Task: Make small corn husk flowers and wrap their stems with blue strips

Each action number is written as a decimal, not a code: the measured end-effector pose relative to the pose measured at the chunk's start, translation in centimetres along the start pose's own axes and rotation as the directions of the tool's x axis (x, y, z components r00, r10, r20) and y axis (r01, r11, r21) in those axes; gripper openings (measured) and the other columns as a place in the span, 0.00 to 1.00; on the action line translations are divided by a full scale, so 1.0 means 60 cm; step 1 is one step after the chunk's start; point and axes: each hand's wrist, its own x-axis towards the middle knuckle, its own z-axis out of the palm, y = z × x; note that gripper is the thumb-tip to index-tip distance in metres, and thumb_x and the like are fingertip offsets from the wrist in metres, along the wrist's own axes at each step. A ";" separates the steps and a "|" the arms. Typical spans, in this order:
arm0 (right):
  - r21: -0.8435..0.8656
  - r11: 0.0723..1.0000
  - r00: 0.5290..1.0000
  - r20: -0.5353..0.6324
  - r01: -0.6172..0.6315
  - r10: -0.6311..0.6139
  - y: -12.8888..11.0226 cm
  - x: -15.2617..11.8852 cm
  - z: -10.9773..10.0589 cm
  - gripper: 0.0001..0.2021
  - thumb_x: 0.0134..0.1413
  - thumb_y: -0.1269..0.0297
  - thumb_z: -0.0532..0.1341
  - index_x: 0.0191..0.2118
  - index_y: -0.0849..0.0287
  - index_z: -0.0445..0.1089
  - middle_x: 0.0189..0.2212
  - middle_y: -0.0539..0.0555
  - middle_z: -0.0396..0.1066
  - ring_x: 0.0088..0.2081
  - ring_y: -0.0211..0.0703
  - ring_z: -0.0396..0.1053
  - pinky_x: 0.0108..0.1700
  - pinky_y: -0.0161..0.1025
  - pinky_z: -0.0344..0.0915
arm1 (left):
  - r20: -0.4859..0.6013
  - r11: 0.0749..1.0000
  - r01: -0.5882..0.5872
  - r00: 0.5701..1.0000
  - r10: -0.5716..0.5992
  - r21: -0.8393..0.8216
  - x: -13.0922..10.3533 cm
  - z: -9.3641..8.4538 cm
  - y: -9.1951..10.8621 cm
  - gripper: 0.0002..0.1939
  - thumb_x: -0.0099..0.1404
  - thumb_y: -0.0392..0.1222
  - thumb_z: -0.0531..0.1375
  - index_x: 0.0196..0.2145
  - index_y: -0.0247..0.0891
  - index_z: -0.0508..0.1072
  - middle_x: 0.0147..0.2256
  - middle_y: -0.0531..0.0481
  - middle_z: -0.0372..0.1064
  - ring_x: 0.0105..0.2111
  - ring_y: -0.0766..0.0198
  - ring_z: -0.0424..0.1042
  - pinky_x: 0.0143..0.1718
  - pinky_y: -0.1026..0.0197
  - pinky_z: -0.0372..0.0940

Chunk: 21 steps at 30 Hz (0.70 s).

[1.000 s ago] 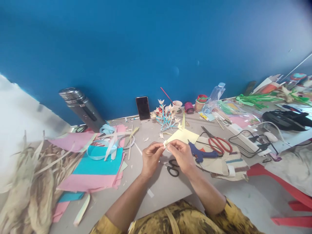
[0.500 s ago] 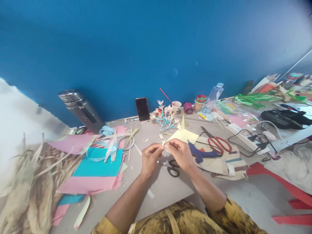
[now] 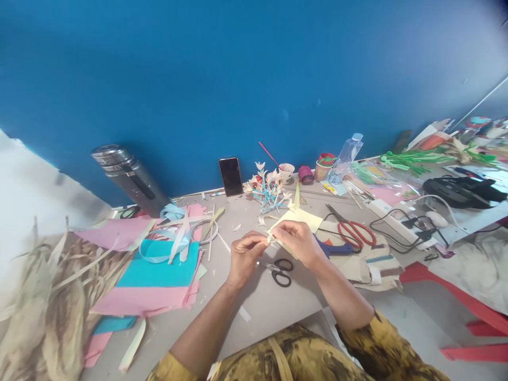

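Observation:
A small cream-coloured flower piece (image 3: 271, 239) is pinched between my two hands over the middle of the table. My left hand (image 3: 244, 258) grips its left side with thumb and fingertips. From the right, my right hand (image 3: 298, 242) closes on it too, fingertips bent over and partly hiding it. Just below lie small scissors with black handles (image 3: 281, 279). Behind the hands is a yellow paper sheet (image 3: 311, 218), and beyond it a bunch of pale flowers on blue stems (image 3: 266, 191). A blue glue gun (image 3: 337, 248) is partly covered by my right hand.
Red-handled scissors (image 3: 357, 234) rest on a folded cloth (image 3: 383, 264) at right, near a power strip (image 3: 392, 219) with cables. Pink and turquoise sheets (image 3: 162, 270) and dried husks (image 3: 59, 296) lie left. A flask (image 3: 130, 180), phone (image 3: 230, 176) and bottle (image 3: 347, 159) stand along the wall.
My right hand has lifted slightly and its fingers have shifted over the flower piece. More of the black-handled scissors shows, while the glue gun's front is now hidden.

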 end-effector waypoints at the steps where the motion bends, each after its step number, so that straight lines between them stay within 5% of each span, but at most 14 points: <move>1: -0.011 1.000 1.000 0.018 0.002 -0.002 -0.003 0.001 -0.002 0.18 0.56 0.50 0.62 0.25 0.60 0.73 0.19 0.47 0.61 0.24 0.36 0.56 0.26 0.35 0.52 | 0.011 1.000 0.003 1.000 -0.003 0.000 0.000 0.000 0.001 0.04 0.54 0.41 0.72 0.26 0.39 0.83 0.27 0.49 0.72 0.22 0.69 0.62 0.23 0.64 0.59; 10: -0.034 0.999 0.998 0.041 -0.040 0.041 -0.003 0.003 -0.001 0.14 0.54 0.57 0.62 0.23 0.60 0.72 0.19 0.46 0.63 0.23 0.34 0.55 0.24 0.34 0.50 | 0.079 0.994 0.099 0.992 -0.096 -0.037 0.000 -0.002 0.006 0.04 0.53 0.40 0.72 0.26 0.39 0.83 0.25 0.50 0.70 0.23 0.69 0.61 0.26 0.63 0.59; 21: 0.028 0.998 0.998 0.033 -0.053 0.052 -0.005 0.005 0.007 0.14 0.55 0.56 0.63 0.24 0.60 0.73 0.19 0.47 0.66 0.23 0.36 0.59 0.26 0.34 0.53 | 0.147 0.881 0.288 0.957 -0.251 -0.374 0.000 -0.001 -0.012 0.10 0.46 0.41 0.76 0.26 0.39 0.81 0.25 0.54 0.69 0.21 0.72 0.61 0.25 0.64 0.55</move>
